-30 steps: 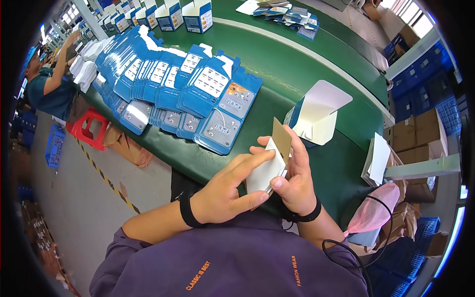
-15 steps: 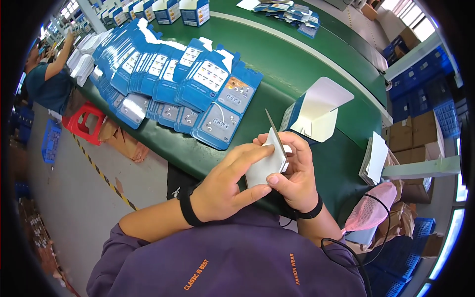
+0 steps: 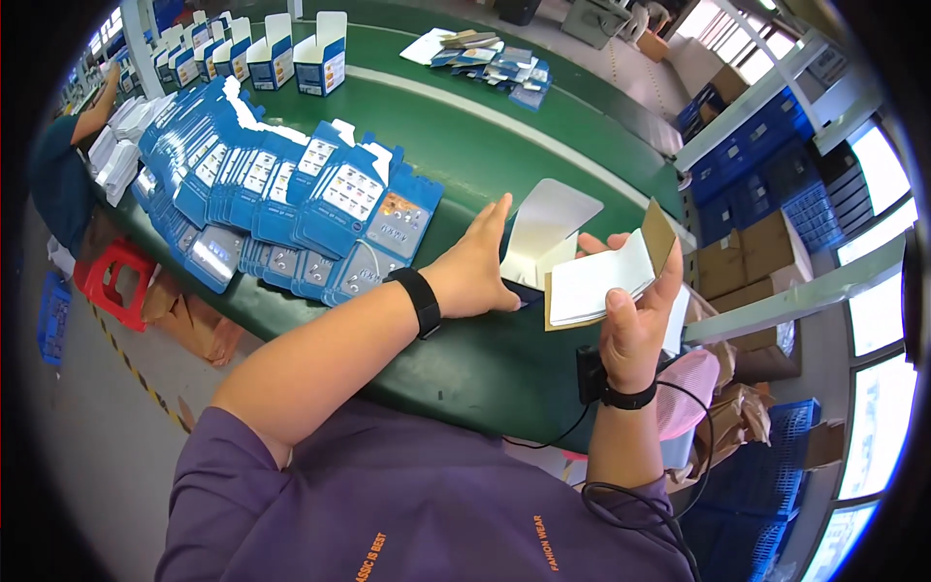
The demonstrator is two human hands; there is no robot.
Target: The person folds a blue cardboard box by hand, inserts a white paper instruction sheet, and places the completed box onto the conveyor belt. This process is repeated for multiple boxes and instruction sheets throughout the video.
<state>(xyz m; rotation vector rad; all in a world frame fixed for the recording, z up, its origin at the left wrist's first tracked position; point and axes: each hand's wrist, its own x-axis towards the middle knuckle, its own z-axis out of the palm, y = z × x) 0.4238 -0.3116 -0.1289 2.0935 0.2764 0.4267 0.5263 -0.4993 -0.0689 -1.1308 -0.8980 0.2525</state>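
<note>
Two bare hands at centre frame, seen from the head camera. Right hand (image 3: pixel 635 325), centre right: grip clenched on a folded white card insert (image 3: pixel 596 281) with a brown cardboard backing, thumb across its lower front edge, fingers behind it; the insert is held tilted above the counter (image 3: pixel 465 369), clear of its surface. Left hand (image 3: pixel 475 267), just left of centre: grip released, fingers extended and flat, palm side against the open white box (image 3: pixel 548 233) that stands on the counter with its lid flap raised; black wristband (image 3: pixel 419 301) on the left wrist. A second black band with a cable sits on the right wrist. Left of centre: overlapping rows of blue blister cards (image 3: pixel 291 194) lie fanned across the green counter, reaching toward the upper left. Upper left: upright blue-and-white cartons (image 3: pixel 320 44) stand in a row. Top centre: a small heap of flat packs (image 3: pixel 495 63) lies on the far counter. Far left: another person's arm (image 3: pixel 92 112) reaches to the counter; a red stool (image 3: pixel 112 281) stands on the floor below
</note>
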